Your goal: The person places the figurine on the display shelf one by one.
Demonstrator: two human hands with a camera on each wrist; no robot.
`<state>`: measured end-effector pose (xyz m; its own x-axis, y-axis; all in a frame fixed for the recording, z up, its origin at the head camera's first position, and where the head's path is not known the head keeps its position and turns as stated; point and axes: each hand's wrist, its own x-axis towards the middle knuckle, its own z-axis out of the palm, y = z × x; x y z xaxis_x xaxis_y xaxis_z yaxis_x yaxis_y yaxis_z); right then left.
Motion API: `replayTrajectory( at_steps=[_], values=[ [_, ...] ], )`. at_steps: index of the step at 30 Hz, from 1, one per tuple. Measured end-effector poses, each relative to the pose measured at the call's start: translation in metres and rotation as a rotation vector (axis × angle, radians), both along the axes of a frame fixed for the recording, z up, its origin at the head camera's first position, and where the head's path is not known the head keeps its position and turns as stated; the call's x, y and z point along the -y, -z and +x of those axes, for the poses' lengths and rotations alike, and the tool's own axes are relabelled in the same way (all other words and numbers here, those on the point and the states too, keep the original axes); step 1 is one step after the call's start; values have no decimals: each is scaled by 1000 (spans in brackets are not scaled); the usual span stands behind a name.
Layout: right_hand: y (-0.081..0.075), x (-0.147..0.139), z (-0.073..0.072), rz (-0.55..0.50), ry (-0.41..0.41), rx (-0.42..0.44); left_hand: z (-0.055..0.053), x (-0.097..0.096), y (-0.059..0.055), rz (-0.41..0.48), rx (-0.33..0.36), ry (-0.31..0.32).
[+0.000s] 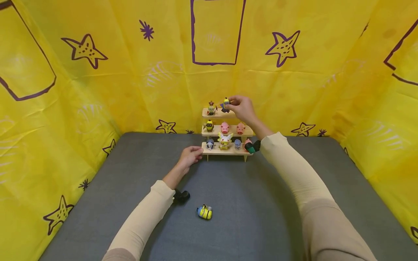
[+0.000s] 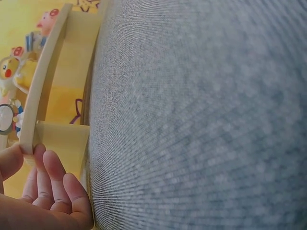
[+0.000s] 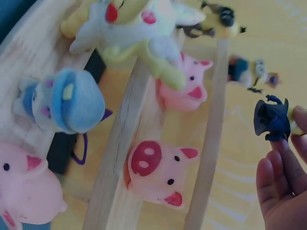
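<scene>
My right hand [image 1: 243, 108] pinches a small yellow minion figurine [image 1: 226, 103] with a dark outfit at the top tier of a three-tier wooden display stand [image 1: 228, 153]. Whether the figurine's base touches the board, I cannot tell. My left hand [image 1: 190, 158] grips the left end of the lowest board, thumb above and fingers below in the left wrist view. On the top tier, left of the held figurine, stands a crowned figurine [image 1: 211, 108]. The middle tier bears a minion with goggles [image 1: 209, 125] and two pink pigs [image 3: 160, 170]. Several figures line the bottom tier, including a blue-hatted one [image 3: 72, 101].
A yellow and blue minion toy [image 1: 204, 212] lies on its side on the grey tabletop [image 1: 235, 224], near my left forearm. Yellow cloth [image 1: 156, 94] with purple drawings hangs close behind the stand and along both sides.
</scene>
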<state>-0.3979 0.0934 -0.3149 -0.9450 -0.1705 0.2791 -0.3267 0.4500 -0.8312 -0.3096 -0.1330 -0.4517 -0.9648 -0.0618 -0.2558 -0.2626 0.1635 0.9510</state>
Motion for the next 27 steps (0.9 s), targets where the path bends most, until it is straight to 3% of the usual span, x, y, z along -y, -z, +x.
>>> replayTrajectory(
  at_steps=[11,27],
  values=[
    [9,-1,-19,81,104,5,-4,0,-5,3,-13,8],
    [23,0,-21,87,71,57,-1,0,0,-8,7,16]
  ],
)
